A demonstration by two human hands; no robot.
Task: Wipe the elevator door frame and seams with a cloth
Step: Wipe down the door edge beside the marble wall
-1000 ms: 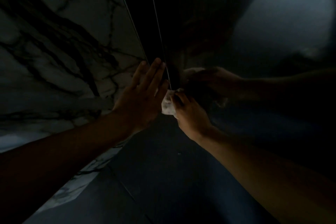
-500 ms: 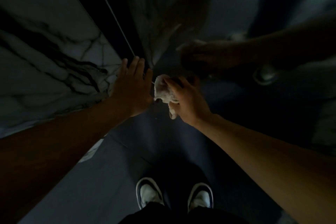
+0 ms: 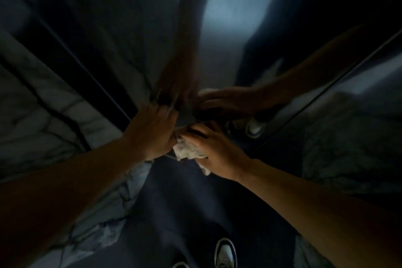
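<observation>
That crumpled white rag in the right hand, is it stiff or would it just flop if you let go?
Probably floppy: the crumpled white cloth bunches into soft folds under the right hand, and a loose corner droops below the palm. It looks light, since the fingers alone seem to hold it. Pushed along the shiny dark door panel, it would likely bunch up rather than slide flat.

Low against the reflective door panel (image 3: 187, 54), the left hand (image 3: 152, 135) and the right hand (image 3: 215, 150) sit close together, the crumpled cloth (image 3: 189, 151) filling the narrow gap between them. The marble wall (image 3: 43, 115) and dark frame strip (image 3: 91, 76) close off the left. Dark floor (image 3: 174, 213) lies open below the hands, down to the shoe (image 3: 225, 253).
</observation>
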